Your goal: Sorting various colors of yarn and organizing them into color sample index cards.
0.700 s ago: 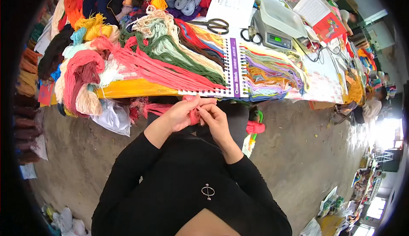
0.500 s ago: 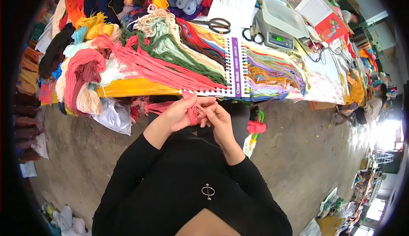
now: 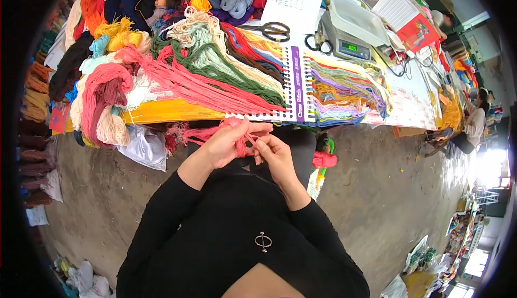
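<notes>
Grasping a loose bundle of coral yarn (image 3: 240, 147) with the left hand (image 3: 218, 146), fingers partly bent about it. Pinching strands of this same yarn between thumb and forefinger of the right hand (image 3: 277, 160), just beside the left fingers. Just left of the left fingers, below the yellow table edge (image 3: 167, 114), more pink yarn (image 3: 200, 135); cannot tell if joined to the bundle. Ahead of the fingers, on the table, long coral strands (image 3: 204, 89) fanned beside a holed card (image 3: 298, 80) with purple band. Farther ahead, black-handled scissors (image 3: 265, 28); to their right, a digital scale (image 3: 353, 50).
</notes>
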The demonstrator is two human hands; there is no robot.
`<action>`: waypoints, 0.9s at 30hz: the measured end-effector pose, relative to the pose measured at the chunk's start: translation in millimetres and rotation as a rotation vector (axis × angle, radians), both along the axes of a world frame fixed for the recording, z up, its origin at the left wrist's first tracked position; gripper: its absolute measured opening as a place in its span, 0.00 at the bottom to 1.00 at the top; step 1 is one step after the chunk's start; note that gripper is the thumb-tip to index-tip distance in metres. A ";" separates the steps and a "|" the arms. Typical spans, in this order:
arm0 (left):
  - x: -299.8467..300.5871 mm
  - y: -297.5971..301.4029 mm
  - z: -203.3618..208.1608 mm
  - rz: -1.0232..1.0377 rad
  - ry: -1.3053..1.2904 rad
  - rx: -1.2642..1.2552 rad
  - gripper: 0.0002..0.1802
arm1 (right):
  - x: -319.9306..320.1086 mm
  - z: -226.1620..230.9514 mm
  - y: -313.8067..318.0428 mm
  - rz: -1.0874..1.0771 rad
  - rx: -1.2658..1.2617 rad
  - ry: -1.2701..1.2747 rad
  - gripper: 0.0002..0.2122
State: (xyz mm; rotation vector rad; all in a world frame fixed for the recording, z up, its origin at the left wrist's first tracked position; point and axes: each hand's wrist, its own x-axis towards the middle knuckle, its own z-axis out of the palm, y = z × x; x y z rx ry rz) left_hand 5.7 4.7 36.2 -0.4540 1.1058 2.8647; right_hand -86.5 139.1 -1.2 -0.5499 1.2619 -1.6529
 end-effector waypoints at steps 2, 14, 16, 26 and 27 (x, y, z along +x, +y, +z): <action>-0.5 1.1 1.1 0.049 -0.068 0.004 0.32 | 0.3 3.2 0.3 -0.020 -0.011 0.018 0.08; 3.1 -2.0 -5.0 0.103 0.002 0.045 0.31 | 4.7 6.1 5.2 -0.092 -0.037 0.134 0.11; 3.5 -2.0 -4.5 0.102 0.006 0.043 0.30 | 5.1 7.5 5.6 -0.100 -0.039 0.129 0.12; -0.6 6.5 -4.9 0.255 -0.039 -0.054 0.28 | 6.8 5.4 8.2 -0.141 0.010 0.196 0.13; 0.0 6.0 -5.7 0.255 -0.039 -0.054 0.28 | 7.4 5.5 8.2 -0.150 0.004 0.191 0.12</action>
